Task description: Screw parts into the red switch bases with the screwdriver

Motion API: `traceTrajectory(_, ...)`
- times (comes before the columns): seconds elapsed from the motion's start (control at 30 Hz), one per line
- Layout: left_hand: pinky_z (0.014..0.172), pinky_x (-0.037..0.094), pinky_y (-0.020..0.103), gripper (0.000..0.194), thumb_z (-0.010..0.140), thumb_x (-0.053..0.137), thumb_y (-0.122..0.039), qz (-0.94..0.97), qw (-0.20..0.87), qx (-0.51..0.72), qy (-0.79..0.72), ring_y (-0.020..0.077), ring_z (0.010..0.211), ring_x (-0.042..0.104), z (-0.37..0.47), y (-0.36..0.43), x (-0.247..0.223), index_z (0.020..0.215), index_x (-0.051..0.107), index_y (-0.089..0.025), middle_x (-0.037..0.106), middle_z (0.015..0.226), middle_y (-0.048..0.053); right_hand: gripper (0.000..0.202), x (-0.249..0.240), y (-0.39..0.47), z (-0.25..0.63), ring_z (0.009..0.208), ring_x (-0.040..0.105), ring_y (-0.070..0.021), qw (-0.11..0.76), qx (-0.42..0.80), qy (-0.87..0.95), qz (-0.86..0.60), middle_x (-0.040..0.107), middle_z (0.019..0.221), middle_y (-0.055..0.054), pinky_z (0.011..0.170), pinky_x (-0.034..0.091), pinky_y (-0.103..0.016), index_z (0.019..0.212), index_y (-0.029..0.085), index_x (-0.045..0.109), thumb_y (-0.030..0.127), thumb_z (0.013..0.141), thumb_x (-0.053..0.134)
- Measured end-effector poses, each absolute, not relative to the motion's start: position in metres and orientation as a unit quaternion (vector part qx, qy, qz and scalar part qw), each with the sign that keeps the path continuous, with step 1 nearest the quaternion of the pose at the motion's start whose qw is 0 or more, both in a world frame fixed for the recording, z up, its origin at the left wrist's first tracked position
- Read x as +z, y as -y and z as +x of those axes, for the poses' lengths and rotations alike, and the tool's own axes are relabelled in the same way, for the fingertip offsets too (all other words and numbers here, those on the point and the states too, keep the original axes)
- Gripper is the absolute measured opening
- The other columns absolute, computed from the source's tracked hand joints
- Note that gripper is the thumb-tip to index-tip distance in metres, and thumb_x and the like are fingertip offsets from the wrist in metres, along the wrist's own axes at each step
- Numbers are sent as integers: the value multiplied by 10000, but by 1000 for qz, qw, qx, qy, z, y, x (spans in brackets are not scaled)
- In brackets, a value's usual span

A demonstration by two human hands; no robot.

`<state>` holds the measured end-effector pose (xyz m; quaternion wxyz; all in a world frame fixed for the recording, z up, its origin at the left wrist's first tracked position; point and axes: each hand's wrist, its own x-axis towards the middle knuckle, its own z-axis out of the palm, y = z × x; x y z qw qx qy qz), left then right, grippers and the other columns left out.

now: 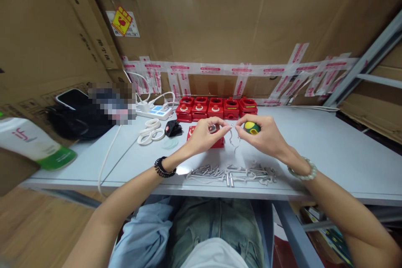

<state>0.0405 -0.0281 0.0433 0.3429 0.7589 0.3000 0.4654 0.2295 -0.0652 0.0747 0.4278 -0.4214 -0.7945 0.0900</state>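
Observation:
My left hand (205, 135) and my right hand (263, 136) meet above the grey table (329, 150), both pinching a thin bent metal wire clip (233, 139) that hangs between the fingertips. My right hand also cradles a small yellow and green screwdriver handle (252, 127) in its palm. Under my left hand sits a red plastic box (216, 141), partly hidden by the fingers. A pile of several metal wire clips (230, 173) lies on the table just in front of my wrists.
A row of red boxes (216, 108) lines the back of the table. White scissors (150, 131), a small black and red part (172, 128), a white power strip (155, 111), a black bag (78, 120) and a white bottle (34, 142) lie left. Cardboard walls surround the table.

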Motion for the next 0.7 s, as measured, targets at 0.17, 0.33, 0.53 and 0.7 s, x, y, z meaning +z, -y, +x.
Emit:
traceTrajectory(0.17, 575, 394, 222, 160, 850, 613, -304, 787, 276, 464, -297, 117, 692, 562, 39, 31, 48, 796, 640, -155, 667, 768, 26, 65, 75, 67, 229, 520, 442, -83, 427, 89, 797, -418, 572, 592, 32, 527, 371, -236, 696, 178, 614, 201, 757, 615)
traceTrajectory(0.33, 575, 372, 232, 79, 832, 602, -208, 810, 204, 474, -279, 108, 656, 509, 39, 33, 50, 775, 609, -154, 651, 767, 22, 66, 76, 68, 229, 540, 437, -84, 429, 110, 792, -420, 549, 597, 35, 531, 365, -234, 675, 179, 588, 178, 739, 603)
traceTrajectory(0.53, 623, 378, 260, 63, 828, 590, -172, 822, 149, 481, -265, 114, 660, 498, 36, 35, 55, 767, 584, -160, 635, 776, 16, 87, 78, 72, 223, 513, 398, -75, 439, 113, 788, -416, 508, 565, 42, 492, 330, -228, 639, 180, 556, 165, 718, 588)
traceTrajectory(0.7, 621, 391, 256, 72, 826, 578, -181, 822, 126, 482, -276, 129, 702, 523, 34, 33, 56, 757, 578, -162, 625, 770, 23, 95, 77, 71, 219, 507, 407, -78, 455, 104, 778, -420, 513, 554, 37, 483, 337, -224, 621, 180, 543, 164, 706, 582)
